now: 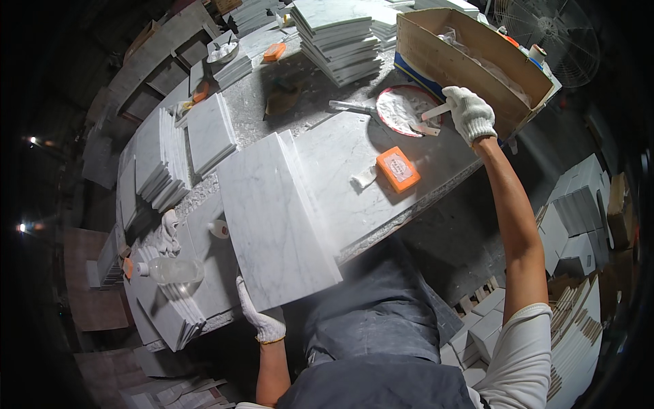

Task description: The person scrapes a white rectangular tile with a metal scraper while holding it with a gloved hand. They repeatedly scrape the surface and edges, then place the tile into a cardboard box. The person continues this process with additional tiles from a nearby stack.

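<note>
A white knit glove covers my right hand, which is closed round a flat, pale scraper. The scraper's end is over a red-rimmed bowl of white paste. A second small scraper lies at the bowl's near edge. My gloved left hand grips the near left corner of a grey-veined white marble tile; its fingers are partly hidden underneath. That tile lies tilted over other tiles and juts past the table's near edge. Right of it are an orange block and a crumpled white scrap.
Stacks of marble tiles stand at the back and on the left. A cardboard box sits behind the bowl, near a fan. A clear plastic bottle lies at left. White cartons stand at right.
</note>
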`<action>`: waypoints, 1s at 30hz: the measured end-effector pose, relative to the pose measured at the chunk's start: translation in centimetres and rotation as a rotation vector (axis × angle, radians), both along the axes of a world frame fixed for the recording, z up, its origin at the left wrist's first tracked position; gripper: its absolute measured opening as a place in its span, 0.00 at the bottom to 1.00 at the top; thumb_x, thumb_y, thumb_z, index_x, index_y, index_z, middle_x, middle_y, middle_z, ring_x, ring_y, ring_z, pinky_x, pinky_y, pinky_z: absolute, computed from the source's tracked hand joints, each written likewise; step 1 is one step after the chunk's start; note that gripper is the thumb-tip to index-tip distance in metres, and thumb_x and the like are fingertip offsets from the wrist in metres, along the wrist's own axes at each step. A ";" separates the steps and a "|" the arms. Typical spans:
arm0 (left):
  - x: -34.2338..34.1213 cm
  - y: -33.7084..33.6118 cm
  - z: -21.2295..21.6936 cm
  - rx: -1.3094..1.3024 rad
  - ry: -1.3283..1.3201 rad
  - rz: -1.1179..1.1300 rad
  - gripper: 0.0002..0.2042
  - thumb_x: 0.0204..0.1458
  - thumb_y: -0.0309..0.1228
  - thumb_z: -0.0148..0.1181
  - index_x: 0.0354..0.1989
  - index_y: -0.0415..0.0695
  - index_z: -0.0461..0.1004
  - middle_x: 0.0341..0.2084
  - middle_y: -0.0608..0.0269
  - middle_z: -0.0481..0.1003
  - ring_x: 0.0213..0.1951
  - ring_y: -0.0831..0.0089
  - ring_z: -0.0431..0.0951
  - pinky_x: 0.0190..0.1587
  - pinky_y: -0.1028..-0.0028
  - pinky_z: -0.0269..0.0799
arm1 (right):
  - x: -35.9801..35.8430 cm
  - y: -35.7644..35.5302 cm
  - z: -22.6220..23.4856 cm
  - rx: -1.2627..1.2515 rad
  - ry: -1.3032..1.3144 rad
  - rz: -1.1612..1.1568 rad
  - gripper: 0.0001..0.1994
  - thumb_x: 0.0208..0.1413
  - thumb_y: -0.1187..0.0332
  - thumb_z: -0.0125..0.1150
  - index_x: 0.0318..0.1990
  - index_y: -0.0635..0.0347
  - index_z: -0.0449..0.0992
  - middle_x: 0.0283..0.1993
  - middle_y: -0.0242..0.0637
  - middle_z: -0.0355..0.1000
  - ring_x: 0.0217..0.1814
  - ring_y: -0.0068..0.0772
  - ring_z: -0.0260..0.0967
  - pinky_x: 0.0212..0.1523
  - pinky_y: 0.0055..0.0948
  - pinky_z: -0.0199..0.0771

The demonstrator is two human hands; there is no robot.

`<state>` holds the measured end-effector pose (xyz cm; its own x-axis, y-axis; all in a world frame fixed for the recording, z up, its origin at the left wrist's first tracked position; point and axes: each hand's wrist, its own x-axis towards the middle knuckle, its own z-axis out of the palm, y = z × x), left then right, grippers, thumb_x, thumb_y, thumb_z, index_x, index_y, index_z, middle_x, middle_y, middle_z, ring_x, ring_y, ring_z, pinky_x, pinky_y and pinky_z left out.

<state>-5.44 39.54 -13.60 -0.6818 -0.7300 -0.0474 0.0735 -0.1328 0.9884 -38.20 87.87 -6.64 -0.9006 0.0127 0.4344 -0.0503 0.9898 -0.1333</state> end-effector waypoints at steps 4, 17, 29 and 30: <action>0.4 -0.4 -0.4 0.068 0.020 0.059 0.23 0.71 0.30 0.41 0.70 0.31 0.62 0.68 0.48 0.66 0.66 0.58 0.71 0.66 0.58 0.71 | 0.3 -0.5 -1.0 0.025 -0.016 0.041 0.12 0.66 0.63 0.56 0.53 0.42 0.80 0.50 0.39 0.80 0.50 0.47 0.80 0.49 0.41 0.81; 1.3 -1.4 -3.4 -0.671 -0.035 0.027 0.20 0.62 0.22 0.55 0.63 0.28 0.71 0.61 0.44 0.74 0.61 0.55 0.76 0.66 0.61 0.71 | 5.9 -4.6 -0.5 -0.032 -0.070 0.109 0.15 0.59 0.56 0.67 0.54 0.37 0.79 0.53 0.31 0.79 0.50 0.44 0.80 0.46 0.41 0.82; -0.2 -2.0 0.3 -0.087 -0.099 -0.013 0.18 0.70 0.34 0.52 0.63 0.36 0.73 0.59 0.55 0.75 0.62 0.65 0.73 0.67 0.67 0.68 | 4.7 -4.4 -1.5 -0.175 -0.145 0.070 0.13 0.63 0.62 0.62 0.54 0.45 0.82 0.52 0.38 0.81 0.53 0.47 0.79 0.51 0.41 0.78; -0.7 -2.7 0.7 -0.336 -0.191 -0.008 0.17 0.69 0.34 0.56 0.60 0.37 0.75 0.57 0.60 0.76 0.59 0.71 0.73 0.64 0.70 0.69 | 4.6 -4.4 -1.3 -0.376 -0.227 0.010 0.14 0.63 0.63 0.63 0.55 0.46 0.82 0.50 0.39 0.82 0.48 0.45 0.81 0.49 0.38 0.79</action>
